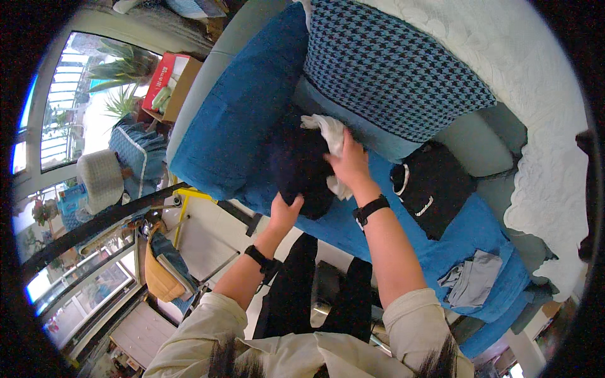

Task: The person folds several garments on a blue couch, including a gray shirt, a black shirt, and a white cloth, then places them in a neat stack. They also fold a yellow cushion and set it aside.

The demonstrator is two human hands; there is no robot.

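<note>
My left hand (284,211) pinches the lower left edge of a dark garment (300,160), which lies bunched at the corner of a blue-covered sofa. Over on its right side, my right hand (350,160) grips a crumpled white cloth (331,128). Part of that cloth trails out below the hand. Both wrists wear black bands. Further right on the sofa, a black garment with white trim (437,189) lies spread. A folded grey garment (475,279) rests nearer the sofa's right end.
A blue cushion (246,99) and a houndstooth cushion (392,71) lean along the sofa back. White lacy fabric (553,141) drapes over the backrest. To the left stand a yellow metal frame (182,208), a red carton (168,87) and a chair with an orange-tan cloth (160,274).
</note>
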